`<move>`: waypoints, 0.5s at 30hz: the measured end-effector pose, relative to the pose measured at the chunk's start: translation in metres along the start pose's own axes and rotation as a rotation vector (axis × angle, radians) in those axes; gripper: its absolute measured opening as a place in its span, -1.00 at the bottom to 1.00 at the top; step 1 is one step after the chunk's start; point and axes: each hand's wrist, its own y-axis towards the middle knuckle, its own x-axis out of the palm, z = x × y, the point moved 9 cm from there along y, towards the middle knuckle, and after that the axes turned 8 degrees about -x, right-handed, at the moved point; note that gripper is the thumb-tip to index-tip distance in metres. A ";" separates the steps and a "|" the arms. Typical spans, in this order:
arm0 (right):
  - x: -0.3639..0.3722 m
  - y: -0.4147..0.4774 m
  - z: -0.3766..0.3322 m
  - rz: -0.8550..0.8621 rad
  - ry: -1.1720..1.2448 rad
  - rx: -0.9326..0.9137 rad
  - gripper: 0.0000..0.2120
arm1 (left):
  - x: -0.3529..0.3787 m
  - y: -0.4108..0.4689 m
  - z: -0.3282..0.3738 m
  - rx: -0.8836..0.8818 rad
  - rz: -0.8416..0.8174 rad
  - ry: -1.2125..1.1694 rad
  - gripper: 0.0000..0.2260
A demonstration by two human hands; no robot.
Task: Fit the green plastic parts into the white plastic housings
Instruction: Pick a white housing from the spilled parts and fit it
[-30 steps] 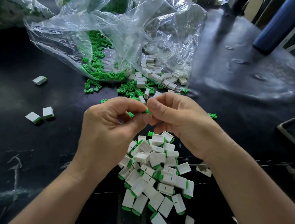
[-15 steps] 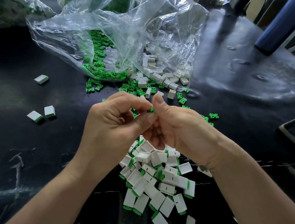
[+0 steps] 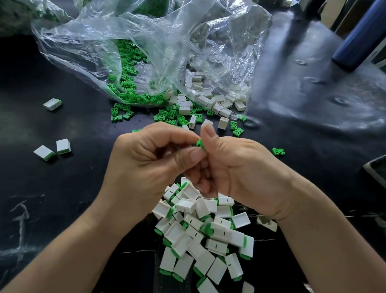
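– Dark, scuffed desk (image 3: 52,192), with a clear bag (image 3: 156,45) spilled open at the back. What is the step?

– Seating one part (image 3: 199,143). The left hand (image 3: 147,166) is curled, forefinger and thumb pinching the green piece from one side. The right hand (image 3: 242,165) meets it, thumb pressed to the other side and fingers folded under. They hold it over the far edge of the pile (image 3: 201,238), near the desk's middle.

– And the housing?

– Hidden, if one is held (the curled fingers cover whatever sits under the part). I would square the part to the housing's open end, then push straight with the thumb until only a green edge shows, as on the finished ones. If it goes in tilted, I judge it would jam or bend.

– Counts, then?

– At far left, three finished pieces (image 3: 52,104) lie apart from the rest. The loose green parts (image 3: 124,82) in and before the bag are far too many to count. Of the empty housings (image 3: 206,99) at the bag's mouth, a couple of dozen are in sight, with more blurred behind the plastic. One part is in the hands. The pile under the wrists has about three dozen, overlapping, so I can give no exact figure. One stray part (image 3: 278,151) lies near the right hand, on its right.
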 end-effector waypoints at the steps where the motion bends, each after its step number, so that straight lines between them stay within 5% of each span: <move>1: -0.001 0.000 0.000 0.005 -0.009 0.000 -0.57 | 0.000 0.000 0.001 0.005 -0.002 0.006 -0.78; 15: -0.003 0.000 -0.003 0.076 -0.142 -0.034 -0.62 | -0.006 -0.002 -0.009 -0.025 0.032 -0.011 -0.85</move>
